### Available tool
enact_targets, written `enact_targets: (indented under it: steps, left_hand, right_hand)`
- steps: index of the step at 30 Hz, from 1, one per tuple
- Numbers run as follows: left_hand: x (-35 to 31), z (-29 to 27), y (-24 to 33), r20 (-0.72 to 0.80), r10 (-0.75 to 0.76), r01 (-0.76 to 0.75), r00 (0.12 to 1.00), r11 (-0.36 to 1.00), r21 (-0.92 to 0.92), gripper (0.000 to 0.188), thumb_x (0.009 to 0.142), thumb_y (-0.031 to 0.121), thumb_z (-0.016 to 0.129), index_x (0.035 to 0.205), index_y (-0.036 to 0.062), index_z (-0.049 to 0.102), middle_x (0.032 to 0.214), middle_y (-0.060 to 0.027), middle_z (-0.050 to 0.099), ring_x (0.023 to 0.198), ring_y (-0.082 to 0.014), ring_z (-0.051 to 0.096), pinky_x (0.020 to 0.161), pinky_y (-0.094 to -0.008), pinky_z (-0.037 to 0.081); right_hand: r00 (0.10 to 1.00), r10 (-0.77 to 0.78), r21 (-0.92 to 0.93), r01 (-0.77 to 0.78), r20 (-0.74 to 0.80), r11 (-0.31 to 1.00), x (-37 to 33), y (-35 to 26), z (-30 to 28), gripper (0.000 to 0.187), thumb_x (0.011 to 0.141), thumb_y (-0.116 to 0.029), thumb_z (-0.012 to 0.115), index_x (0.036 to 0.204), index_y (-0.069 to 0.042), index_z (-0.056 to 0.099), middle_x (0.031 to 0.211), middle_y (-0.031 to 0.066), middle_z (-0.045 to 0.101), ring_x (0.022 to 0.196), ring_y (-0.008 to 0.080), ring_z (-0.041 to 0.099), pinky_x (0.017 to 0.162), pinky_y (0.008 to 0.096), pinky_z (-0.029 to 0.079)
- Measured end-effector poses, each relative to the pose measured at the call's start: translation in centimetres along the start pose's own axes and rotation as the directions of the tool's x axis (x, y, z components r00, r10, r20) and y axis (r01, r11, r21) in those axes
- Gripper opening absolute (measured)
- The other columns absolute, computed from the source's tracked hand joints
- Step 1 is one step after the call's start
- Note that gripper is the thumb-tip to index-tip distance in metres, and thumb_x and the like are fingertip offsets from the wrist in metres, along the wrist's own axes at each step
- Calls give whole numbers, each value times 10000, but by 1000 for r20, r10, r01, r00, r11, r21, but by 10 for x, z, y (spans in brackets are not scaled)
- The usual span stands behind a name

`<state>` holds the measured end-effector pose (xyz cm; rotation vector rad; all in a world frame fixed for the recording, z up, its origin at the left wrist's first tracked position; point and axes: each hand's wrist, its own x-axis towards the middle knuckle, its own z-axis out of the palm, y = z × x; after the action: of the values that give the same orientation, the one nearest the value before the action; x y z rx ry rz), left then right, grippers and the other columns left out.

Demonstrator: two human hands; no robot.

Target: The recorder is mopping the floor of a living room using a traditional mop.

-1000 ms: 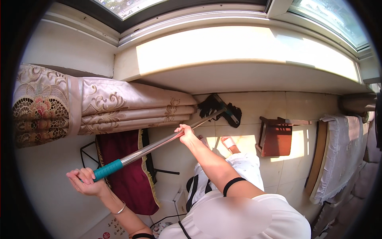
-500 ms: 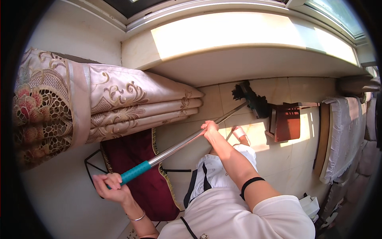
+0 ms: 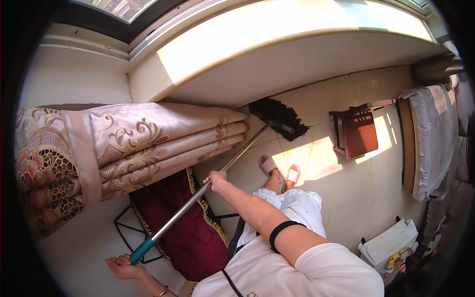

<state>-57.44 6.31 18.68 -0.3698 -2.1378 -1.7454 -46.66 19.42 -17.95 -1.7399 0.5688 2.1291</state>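
Teal-handled, steel-shafted, black-fringed mop (image 3: pixel 185 208) is clasped by left grip (image 3: pixel 121 267) at the handle end, right grip (image 3: pixel 216 181) mid-shaft; its head (image 3: pixel 277 115) lies on beige tiled floor (image 3: pixel 346 203) just beside pink embroidered fabric curtain (image 3: pixel 158 141). Curtain could be snagged by a leftward swing.

You: two hands (image 3: pixel 122 267) (image 3: pixel 215 179), two slippers (image 3: pixel 267 165) (image 3: pixel 293 174), one armband (image 3: pixel 283 230) showing, one bracelet (image 3: pixel 164 291). Mop (image 3: pixel 183 209): one. Around you: one pink curtain (image 3: pixel 168 136), one maroon cloth (image 3: pixel 183 222), one small wooden chair (image 3: pixel 361 136), one white box (image 3: pixel 388 241).
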Motion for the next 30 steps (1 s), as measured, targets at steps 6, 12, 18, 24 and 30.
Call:
enact_targets:
  steps: [6,12,18,24,30]
  left_hand:
    - [-31,62,7,16,29,-29,999,1000,11,308,886,188,428,616,41,405,432,22,239,341,-60,234,349,-200,294]
    - [-33,145,41,354,136,-53,925,971,-235,276,890,162,411,650,28,433,429,14,256,331,-60,231,337,-201,286]
    - [-69,167,88,528,316,-49,788,888,-458,269,903,146,374,683,11,447,433,-5,288,312,-59,247,317,-195,286]
    - [-107,180,100,770,490,219,408,766,-604,265,903,128,352,694,-4,447,423,-23,341,282,-63,257,275,-186,299]
    - [-231,197,89,852,524,560,-5,708,-432,242,866,94,434,639,14,402,400,-2,388,305,-96,398,304,-238,406]
  right_hand:
    - [988,-147,202,134,50,970,-20,-70,-13,136,757,42,432,631,23,386,527,93,379,400,211,425,357,361,437]
    - [955,-265,490,170,131,855,-24,-121,-18,75,743,19,458,699,18,398,551,93,393,464,217,440,447,373,450]
    - [916,-298,626,69,268,777,-45,-137,-69,96,742,7,471,678,-7,401,543,62,381,502,188,397,530,319,411]
    - [923,-211,769,-125,322,626,-68,-122,-165,191,754,25,480,616,-43,366,538,41,367,509,152,371,523,269,373]
    - [982,-188,906,53,29,419,-40,-112,-315,150,778,-37,463,660,-69,375,537,4,400,473,131,409,459,239,396]
